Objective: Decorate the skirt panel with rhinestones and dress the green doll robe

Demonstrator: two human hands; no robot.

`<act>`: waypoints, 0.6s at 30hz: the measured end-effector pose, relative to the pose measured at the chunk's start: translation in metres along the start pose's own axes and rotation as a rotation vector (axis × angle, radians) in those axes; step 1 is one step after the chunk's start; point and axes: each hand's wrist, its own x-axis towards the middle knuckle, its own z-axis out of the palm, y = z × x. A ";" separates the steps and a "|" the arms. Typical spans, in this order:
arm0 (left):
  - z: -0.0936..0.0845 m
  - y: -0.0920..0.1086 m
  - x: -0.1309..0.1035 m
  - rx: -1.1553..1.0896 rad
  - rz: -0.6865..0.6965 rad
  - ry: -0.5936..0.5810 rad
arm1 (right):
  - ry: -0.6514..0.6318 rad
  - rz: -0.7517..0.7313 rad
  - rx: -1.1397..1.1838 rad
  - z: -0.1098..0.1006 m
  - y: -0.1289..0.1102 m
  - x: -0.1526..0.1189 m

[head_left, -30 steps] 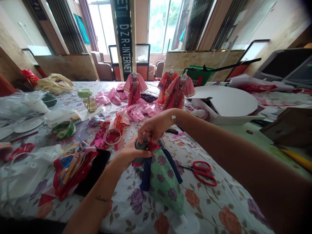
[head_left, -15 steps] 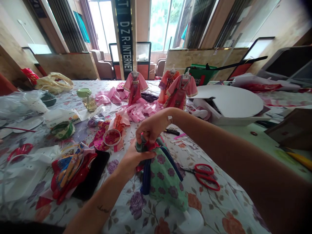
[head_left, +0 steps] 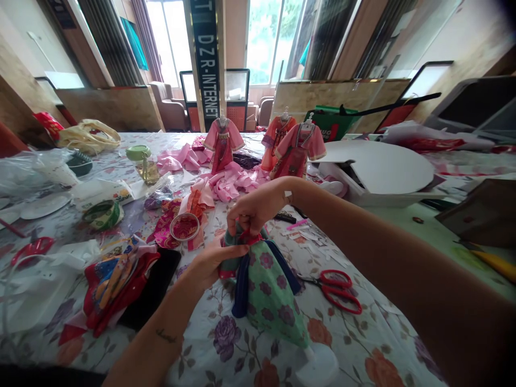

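Note:
A miniature green dress (head_left: 274, 295) with purple flowers, dark blue strips and red trim lies tilted over a white round-based stand (head_left: 318, 365). My left hand (head_left: 213, 258) grips its upper part from the left, thumb laid across the cloth. From above, my right hand (head_left: 256, 209) pinches the red trim near the neck, fingers bent down. The fingertips partly hide the top of the dress. Red-handled scissors (head_left: 338, 290) lie open-bladed just right of the dress.
Behind stand miniature robes (head_left: 221, 142) in pink and orange, with pink fabric scraps (head_left: 231, 181) around them. A black phone (head_left: 151, 290) lies under folded red cloth (head_left: 121, 285) at left. Green tape (head_left: 104, 215), a small round tub (head_left: 185, 227) and a white round board (head_left: 374, 166) surround the work.
The upper part of the dress has turned slightly, showing more of its grey-green sleeve and red edge at the left. Both hands keep their hold and have shifted only a little.

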 end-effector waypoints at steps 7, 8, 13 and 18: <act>-0.033 0.011 0.018 -0.115 -0.133 -0.067 | 0.028 -0.041 0.015 0.003 -0.010 -0.019; -0.033 0.012 0.017 -0.115 -0.104 -0.070 | 0.026 -0.043 0.018 0.004 -0.012 -0.020; -0.018 0.014 0.004 0.057 0.009 -0.145 | 0.001 -0.044 -0.046 0.009 -0.018 -0.016; -0.009 0.008 -0.001 0.172 -0.005 -0.061 | -0.030 -0.027 -0.158 0.010 -0.022 -0.002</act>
